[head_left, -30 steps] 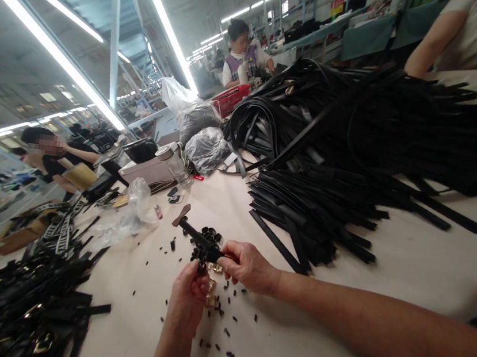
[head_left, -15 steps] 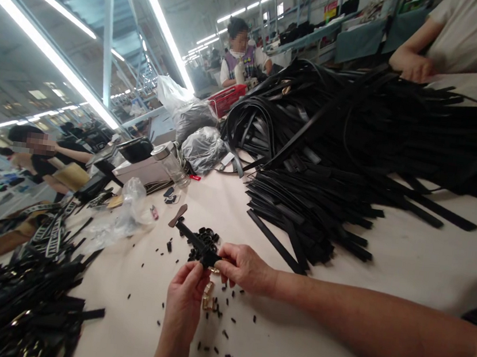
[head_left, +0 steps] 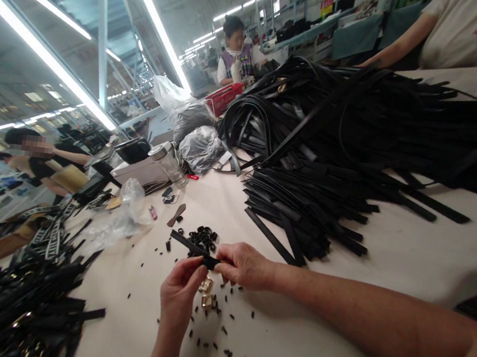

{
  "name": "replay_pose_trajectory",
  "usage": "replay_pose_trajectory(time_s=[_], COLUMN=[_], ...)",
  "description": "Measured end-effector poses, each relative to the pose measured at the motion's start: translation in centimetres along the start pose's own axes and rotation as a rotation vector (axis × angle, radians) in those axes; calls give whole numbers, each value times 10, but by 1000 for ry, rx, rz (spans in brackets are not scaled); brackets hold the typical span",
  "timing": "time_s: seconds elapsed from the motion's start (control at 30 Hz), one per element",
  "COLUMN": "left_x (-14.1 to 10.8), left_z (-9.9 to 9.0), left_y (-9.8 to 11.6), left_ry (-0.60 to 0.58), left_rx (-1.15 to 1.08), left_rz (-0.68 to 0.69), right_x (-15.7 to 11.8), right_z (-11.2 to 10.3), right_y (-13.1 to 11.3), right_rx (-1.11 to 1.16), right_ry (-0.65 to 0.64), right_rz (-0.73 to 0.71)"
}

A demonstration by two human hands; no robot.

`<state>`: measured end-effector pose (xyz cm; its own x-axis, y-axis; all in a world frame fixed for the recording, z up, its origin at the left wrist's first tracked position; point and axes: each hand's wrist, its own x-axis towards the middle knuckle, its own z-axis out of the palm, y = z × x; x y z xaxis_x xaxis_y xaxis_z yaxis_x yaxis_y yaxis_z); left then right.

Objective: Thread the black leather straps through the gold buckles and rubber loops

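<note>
A black strap (head_left: 187, 243) is stretched between my two hands, its free end pointing up and left over the table. My left hand (head_left: 181, 287) pinches it from below, thumb and fingers closed. My right hand (head_left: 247, 266) grips its other end, where the fingers hide part of it. Just beyond the strap lies a small pile of black loops (head_left: 204, 237). Below the hands sit gold buckles (head_left: 206, 301), with small black bits (head_left: 224, 331) scattered around. A brown flat piece (head_left: 176, 215) lies past the strap's free end.
A big heap of black straps (head_left: 314, 124) covers the right and far table. More straps with gold fittings (head_left: 18, 302) pile up at left. Plastic bags (head_left: 201, 148), a glass jar (head_left: 173, 164) and a red basket (head_left: 224, 98) stand behind. A co-worker's arm (head_left: 398, 44) reaches over the heap.
The strap's free end has dropped away from the brown piece, and less of it sticks out. My left hand has shifted slightly left. Across the table, the co-worker's arm now stretches over the heap.
</note>
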<state>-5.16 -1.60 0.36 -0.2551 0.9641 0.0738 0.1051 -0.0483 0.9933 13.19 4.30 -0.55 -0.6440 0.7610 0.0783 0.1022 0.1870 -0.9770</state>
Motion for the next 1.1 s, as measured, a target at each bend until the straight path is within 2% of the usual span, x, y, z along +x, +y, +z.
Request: replay_pose_trajectory(time_s=[0.17,0.33,0.5,0.6,0.7,0.87,1.1], left_x=[-3,-8,-6,-6,-5,-3,-5], left_z=[4,14,11,9,6,2,9], left_y=[-3,-1,2,4,6,4,4], left_ry=[-26,-73,10,9,-15,-66,-39], left_rx=[-79,-19,-179,-226,-169,-35,0], left_rz=[-47,35,-203,-263,-248,-146,-115], right_x=[2,3,0,0,0,-2,0], right_z=[2,1,-1,-1,0,4,3], right_y=[2,-1,-8,-8,-6,-4,-6], right_rx=[157,167,117,118,113,129,14], right_ry=[-21,6,38,31,7,-25,57], right_rz=[53,40,37,46,41,35,71])
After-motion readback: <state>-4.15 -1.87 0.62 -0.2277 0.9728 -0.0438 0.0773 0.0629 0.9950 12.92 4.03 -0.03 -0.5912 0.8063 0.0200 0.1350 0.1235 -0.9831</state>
